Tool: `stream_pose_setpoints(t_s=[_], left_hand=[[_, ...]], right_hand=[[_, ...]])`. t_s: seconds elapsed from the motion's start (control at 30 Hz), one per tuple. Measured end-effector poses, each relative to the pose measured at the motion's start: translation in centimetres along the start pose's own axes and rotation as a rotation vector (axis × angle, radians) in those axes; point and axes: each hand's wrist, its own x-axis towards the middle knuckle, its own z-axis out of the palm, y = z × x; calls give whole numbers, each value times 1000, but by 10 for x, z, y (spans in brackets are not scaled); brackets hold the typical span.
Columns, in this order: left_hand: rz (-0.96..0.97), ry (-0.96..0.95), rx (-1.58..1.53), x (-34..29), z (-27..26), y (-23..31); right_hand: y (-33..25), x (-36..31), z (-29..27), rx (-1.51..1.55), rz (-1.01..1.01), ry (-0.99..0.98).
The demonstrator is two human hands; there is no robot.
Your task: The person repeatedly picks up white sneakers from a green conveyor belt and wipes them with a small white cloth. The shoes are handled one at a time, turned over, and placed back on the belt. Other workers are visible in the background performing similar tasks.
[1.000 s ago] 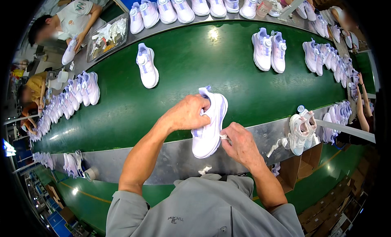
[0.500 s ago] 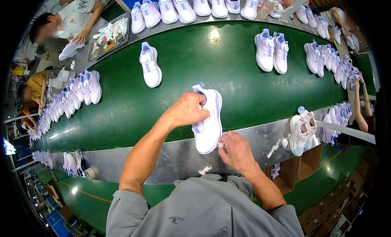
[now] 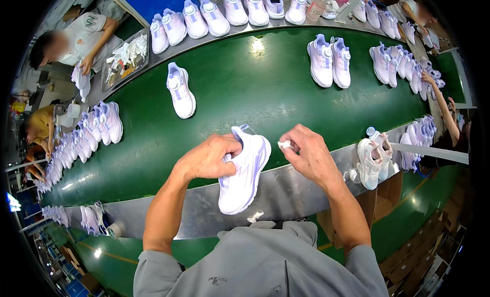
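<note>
A white sneaker with lavender trim (image 3: 248,177) is gripped by my left hand (image 3: 210,157), whose fingers reach into its collar. The shoe is tilted, toe toward me, over the steel ledge. Just right of its heel, and apart from it, my right hand (image 3: 310,155) pinches a small crumpled white cloth (image 3: 287,144). Another scrap of white cloth (image 3: 255,217) lies on the ledge below the shoe's toe. A single sneaker of the same kind (image 3: 181,90) stands on the green belt, farther off to the left.
The green belt (image 3: 245,92) carries a pair of sneakers (image 3: 329,62) and long rows at both ends. More line the far ledge. A tray of rags (image 3: 125,62) sits far left. Cream shoes (image 3: 371,161) stand on the near steel ledge (image 3: 199,205) at right. Co-workers are at both sides.
My left hand has brought the sneaker left and nearer, turning its side up. My right hand with the cloth has risen from the toe to beside the heel. Belt shoes appear shifted left.
</note>
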Motion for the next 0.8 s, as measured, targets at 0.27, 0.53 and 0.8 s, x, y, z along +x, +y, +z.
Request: stream_pose_setpoints(t_s=[0.27, 0.53, 0.8], left_hand=[[42, -38, 15, -4, 4, 10], [67, -40, 70, -1, 6, 10], [9, -13, 48, -4, 2, 6]], right_hand=[[-6, 16, 16, -86, -86, -109], [-8, 18, 19, -180, -113, -156], [-11, 3, 33, -210, -140, -65]])
